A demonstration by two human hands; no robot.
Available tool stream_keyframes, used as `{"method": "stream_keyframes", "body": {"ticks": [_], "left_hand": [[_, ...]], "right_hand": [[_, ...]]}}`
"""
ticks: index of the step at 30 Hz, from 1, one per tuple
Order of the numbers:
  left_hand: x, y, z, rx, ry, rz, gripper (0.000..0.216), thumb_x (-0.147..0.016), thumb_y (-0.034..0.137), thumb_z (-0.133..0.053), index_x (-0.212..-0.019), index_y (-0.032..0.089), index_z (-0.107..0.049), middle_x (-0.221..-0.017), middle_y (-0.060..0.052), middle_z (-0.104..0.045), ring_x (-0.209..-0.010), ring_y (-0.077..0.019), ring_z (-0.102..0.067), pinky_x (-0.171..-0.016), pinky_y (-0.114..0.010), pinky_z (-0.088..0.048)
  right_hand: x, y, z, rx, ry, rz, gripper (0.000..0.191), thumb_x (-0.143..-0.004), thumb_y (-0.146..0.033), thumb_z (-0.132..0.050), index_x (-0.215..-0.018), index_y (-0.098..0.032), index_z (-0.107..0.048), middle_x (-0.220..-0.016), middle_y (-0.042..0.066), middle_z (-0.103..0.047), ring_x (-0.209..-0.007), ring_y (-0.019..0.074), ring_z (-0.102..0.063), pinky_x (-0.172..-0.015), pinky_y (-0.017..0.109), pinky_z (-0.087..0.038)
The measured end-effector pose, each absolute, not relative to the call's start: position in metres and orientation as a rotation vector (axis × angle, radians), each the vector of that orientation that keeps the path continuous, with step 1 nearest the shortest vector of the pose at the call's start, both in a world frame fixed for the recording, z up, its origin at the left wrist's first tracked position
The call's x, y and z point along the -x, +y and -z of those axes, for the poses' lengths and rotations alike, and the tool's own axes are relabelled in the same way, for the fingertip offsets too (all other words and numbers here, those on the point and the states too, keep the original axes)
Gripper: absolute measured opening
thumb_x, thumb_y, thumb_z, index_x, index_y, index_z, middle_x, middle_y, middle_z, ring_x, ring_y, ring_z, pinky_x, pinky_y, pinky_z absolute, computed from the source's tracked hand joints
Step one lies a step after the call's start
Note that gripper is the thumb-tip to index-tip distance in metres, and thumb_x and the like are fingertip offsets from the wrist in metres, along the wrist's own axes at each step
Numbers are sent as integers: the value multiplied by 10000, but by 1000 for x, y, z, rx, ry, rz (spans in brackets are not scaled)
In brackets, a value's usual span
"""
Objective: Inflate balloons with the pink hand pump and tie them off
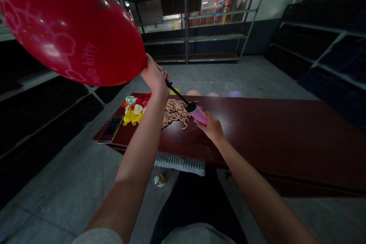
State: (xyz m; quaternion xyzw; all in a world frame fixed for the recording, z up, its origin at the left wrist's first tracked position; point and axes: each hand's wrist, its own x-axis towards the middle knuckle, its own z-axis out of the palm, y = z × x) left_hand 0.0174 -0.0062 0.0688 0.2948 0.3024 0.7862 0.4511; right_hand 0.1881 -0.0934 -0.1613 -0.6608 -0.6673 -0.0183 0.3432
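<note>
A large inflated red balloon [68,23] with pink print fills the upper left. My left hand [154,74] is closed round its neck, holding it on the black nozzle of a pink hand pump [197,113]. My right hand [212,126] grips the pump's pink barrel above the dark red table [271,133].
On the table lie a heap of limp coloured balloons [134,110], a tangle of pale rubber bands or strings [175,112] and a dark flat object [110,129] at the left corner. Several inflated balloons [213,93] sit beyond the table. Metal shelving [194,19] lines the walls. A small bottle [159,180] stands on the floor.
</note>
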Motion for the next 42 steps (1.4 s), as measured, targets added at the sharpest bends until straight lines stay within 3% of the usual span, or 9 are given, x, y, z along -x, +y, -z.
{"method": "stream_keyframes", "body": {"ticks": [6, 11, 18, 25, 29, 33, 42], "left_hand": [[-63, 21, -64, -772, 721, -1845, 473, -1037, 446, -449, -650, 222, -298, -483, 75, -243, -362, -47, -274, -416, -195, -204], [-95, 23, -18, -772, 784, -1716, 474, -976, 397, -555, -607, 221, -315, -432, 86, -258, -295, -54, -269, -354, -190, -184], [-108, 13, 30, -795, 935, -1648, 430, -946, 277, -502, -558, 221, -325, -392, 71, -323, -274, -78, -340, -335, -186, -222], [-74, -6, 22, -625, 865, -1687, 413, -933, 221, -460, -562, 218, -279, -373, 85, -289, -262, -67, -297, -340, -182, -237], [-46, -17, 11, -626, 766, -1720, 422, -944, 311, -504, -591, 220, -291, -389, 91, -293, -269, -68, -297, -343, -189, -242], [-17, -25, -15, -628, 708, -1764, 474, -951, 408, -538, -595, 219, -289, -401, 93, -280, -282, -61, -283, -347, -193, -232], [18, -39, -71, -661, 630, -1834, 504, -939, 407, -601, -592, 217, -289, -414, 88, -263, -301, -65, -243, -346, -213, -200]], "right_hand": [[-190, -88, 166, 1778, -1639, 35, 416, -913, -576, -553, -1067, -190, -578, -891, 103, -759, -750, 269, -725, -622, 302, -436], [-188, -87, 167, 1854, -1606, 44, 443, -919, -596, -546, -1080, -184, -571, -914, 113, -766, -770, 275, -733, -608, 294, -416], [-185, -87, 162, 1920, -1594, 77, 444, -908, -586, -570, -1071, -173, -588, -904, 119, -769, -747, 273, -733, -578, 291, -381], [-184, -89, 165, 1814, -1740, 154, 461, -898, -585, -585, -1075, -160, -604, -903, 119, -759, -761, 252, -722, -597, 279, -393], [-184, -92, 168, 1692, -1797, 180, 461, -895, -589, -586, -1074, -165, -609, -909, 109, -756, -764, 240, -719, -611, 276, -414], [-184, -95, 169, 1625, -1801, 192, 440, -887, -576, -600, -1058, -171, -619, -902, 109, -754, -760, 238, -722, -617, 280, -447], [-182, -101, 164, 1551, -1806, 131, 383, -885, -516, -606, -1112, -208, -617, -978, 134, -757, -820, 289, -739, -689, 336, -527]]}}
